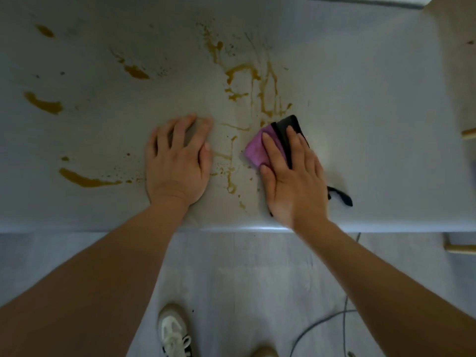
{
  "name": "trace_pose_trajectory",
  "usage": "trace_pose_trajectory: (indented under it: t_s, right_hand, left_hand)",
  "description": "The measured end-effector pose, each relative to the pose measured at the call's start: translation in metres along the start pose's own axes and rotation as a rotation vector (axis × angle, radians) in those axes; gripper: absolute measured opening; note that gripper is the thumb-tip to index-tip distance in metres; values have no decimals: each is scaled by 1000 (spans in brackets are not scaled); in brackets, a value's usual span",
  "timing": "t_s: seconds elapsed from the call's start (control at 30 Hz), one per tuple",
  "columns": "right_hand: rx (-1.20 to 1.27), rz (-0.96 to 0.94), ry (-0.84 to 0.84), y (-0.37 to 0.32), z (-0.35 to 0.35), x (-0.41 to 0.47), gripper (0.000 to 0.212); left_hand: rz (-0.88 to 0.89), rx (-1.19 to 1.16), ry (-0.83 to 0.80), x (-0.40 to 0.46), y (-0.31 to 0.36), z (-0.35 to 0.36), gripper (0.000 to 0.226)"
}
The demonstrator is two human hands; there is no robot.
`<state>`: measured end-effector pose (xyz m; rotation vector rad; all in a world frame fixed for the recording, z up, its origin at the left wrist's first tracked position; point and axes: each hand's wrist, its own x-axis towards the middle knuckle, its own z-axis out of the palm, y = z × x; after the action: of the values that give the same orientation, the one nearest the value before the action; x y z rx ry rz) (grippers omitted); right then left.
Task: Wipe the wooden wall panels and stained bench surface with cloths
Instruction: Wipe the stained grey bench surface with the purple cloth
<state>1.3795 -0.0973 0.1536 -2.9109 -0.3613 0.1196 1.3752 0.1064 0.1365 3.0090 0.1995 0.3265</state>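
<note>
On the bench [360,99], a purple-and-black cloth [260,148] is pressed flat under the straight fingers of the right hand [293,176], brown stains [265,96] lying at its 12 o'clock. At its 9 o'clock, the left hand [177,161] is rested flat, fingers spread, holding nothing.

Folded purple-and-black cleaning cloth [260,148]: largely hidden beneath the flat right hand [293,176]. White-and-black laced sneaker [173,333] and grey floor cable [322,323]: cropped at bottom edge. Pale wooden bars [461,247]: cropped at right edge.
</note>
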Motion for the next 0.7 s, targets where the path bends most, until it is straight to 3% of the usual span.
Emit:
trace_pose_trajectory:
  t_s: [0.07, 0.2, 0.33, 0.47, 0.6, 0.7]
  right_hand:
    - [-43, -70, -23, 19, -6, 26, 52]
    - [-58, 85, -11, 29, -14, 72, 52]
    - [-33, 157, 17, 10, -10, 52, 53]
    - [-11, 7, 46, -5, 0, 13, 54]
    - [-100, -218, -55, 27, -13, 49, 56]
    - [-82, -55, -32, 35, -16, 82, 54]
  left_hand:
    - [6, -9, 18, 0, 0, 1, 45]
    - [13, -9, 19, 0, 0, 3, 45]
    - [7, -5, 16, 0, -1, 2, 46]
    - [1, -1, 26, 1, 0, 2, 46]
    - [1, -1, 18, 1, 1, 1, 47]
    - [3, -5, 5, 1, 0, 1, 47]
